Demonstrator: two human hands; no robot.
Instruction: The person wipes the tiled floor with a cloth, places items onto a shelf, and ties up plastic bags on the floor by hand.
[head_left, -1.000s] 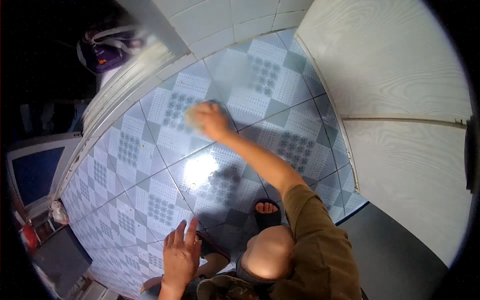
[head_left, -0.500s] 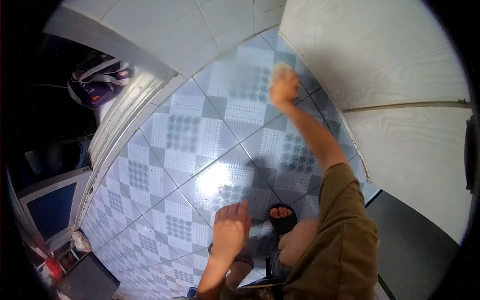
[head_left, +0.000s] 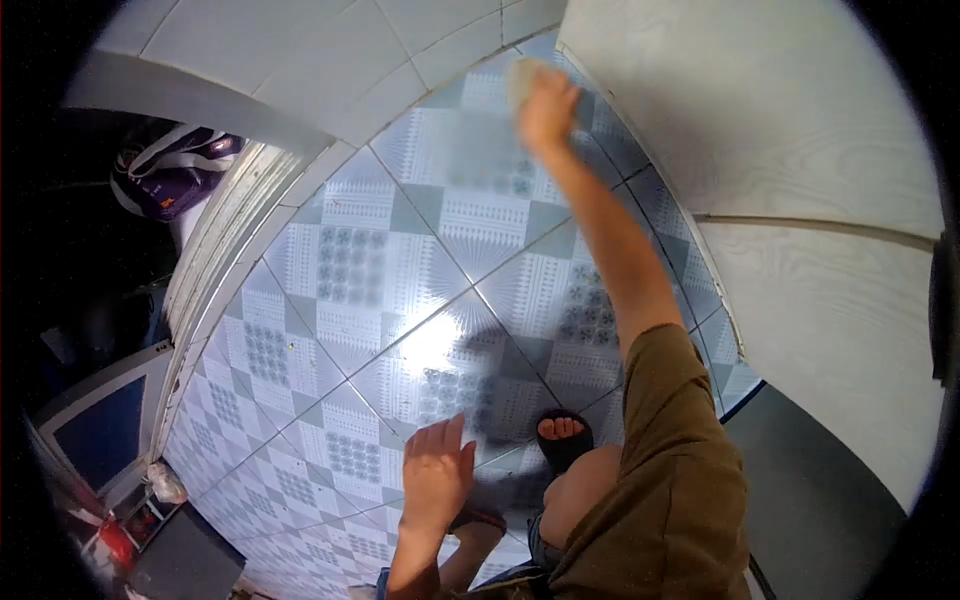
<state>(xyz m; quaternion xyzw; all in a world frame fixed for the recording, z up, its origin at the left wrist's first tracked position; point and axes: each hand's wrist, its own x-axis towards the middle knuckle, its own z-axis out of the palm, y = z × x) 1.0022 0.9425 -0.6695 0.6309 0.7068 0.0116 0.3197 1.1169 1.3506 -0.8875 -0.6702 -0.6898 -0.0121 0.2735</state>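
Observation:
My right hand is stretched far forward, closed on a pale cloth or sponge that is blurred by motion. The cloth lies on the patterned tile floor, close to the corner between the tiled wall and the white panel. Nearer to my body, my left hand hovers above the floor beside my knee, its fingers extended and nothing in it. A bright light reflection shows on the tiles between the two hands.
White wood-grain panels border the floor on the right. A tiled wall stands ahead, with a door sill at the left. Beyond it lies a purple bag. My sandalled foot is below centre; a dark box sits lower left.
My right hand swept the cloth from the middle of the floor rightward, then forward to the far corner. My left hand shifted right in the view, then slightly back left.

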